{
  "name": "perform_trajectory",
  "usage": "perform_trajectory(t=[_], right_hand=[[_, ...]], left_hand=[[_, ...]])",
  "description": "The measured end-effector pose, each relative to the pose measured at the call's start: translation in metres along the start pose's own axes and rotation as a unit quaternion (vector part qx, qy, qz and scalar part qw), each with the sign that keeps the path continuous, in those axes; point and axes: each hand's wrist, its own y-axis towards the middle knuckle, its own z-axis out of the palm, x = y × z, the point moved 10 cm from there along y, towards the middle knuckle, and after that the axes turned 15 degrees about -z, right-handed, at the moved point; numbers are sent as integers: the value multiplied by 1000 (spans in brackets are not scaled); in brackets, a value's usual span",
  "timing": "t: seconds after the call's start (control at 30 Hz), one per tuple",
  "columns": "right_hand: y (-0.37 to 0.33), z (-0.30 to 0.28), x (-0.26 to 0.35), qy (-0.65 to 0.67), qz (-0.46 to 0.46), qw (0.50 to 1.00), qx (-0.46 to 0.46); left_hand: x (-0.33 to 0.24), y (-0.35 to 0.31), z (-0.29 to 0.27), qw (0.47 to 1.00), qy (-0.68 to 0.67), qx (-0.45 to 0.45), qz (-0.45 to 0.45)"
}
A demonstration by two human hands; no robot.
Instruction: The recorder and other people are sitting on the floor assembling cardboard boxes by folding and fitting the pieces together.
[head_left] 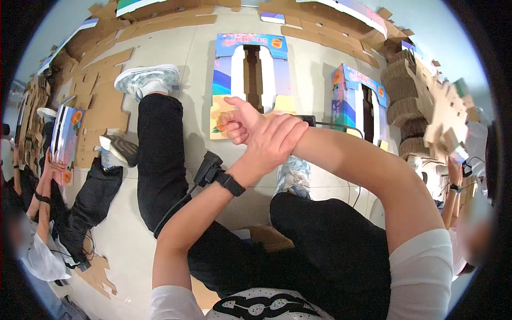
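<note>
My left hand (274,140) is wrapped round my own right wrist, its fingers closed over the skin. Below that hand, a black wristband (230,184) carries a small black device (208,168) with a cable along the forearm. My right hand (242,121) holds nothing; its thumb stretches away from loosely curled fingers. Another black device (306,120) sits at my right wrist, partly hidden, with a cable trailing right. Beneath both hands, a blue and yellow printed carton (224,72) with a long central opening lies on the floor, its near end partly covered.
A similar carton (343,98) lies to the right. Flattened brown cardboard (104,101) spreads at the left, with stacked cardboard (402,90) at the right. On the left, a co-worker's hands (50,166) touch a printed carton (66,136). Another person (455,176) handles cardboard at far right.
</note>
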Motion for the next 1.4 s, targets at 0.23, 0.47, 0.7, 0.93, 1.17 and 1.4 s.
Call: perform_trajectory(t=[0.23, 0.47, 0.7, 0.93, 1.17, 1.4], right_hand=[[12, -4, 24, 33, -52, 997, -55], [53, -100, 29, -242, -158, 957, -19], [11, -70, 54, -484, -221, 843, 72], [-24, -69, 108, -694, -273, 665, -30], [-53, -85, 136, -812, -305, 492, -70], [-48, -138, 153, -756, -172, 553, -306]], left_hand=[[14, -1, -3, 999, 46, -3, 23], [31, -3, 17, 995, 65, 69, 40], [116, -32, 24, 968, 112, 168, -151], [154, -53, 40, 929, 196, 228, -214], [197, -51, 15, 898, 317, 110, -286], [318, -117, 16, 704, -199, 173, -660]])
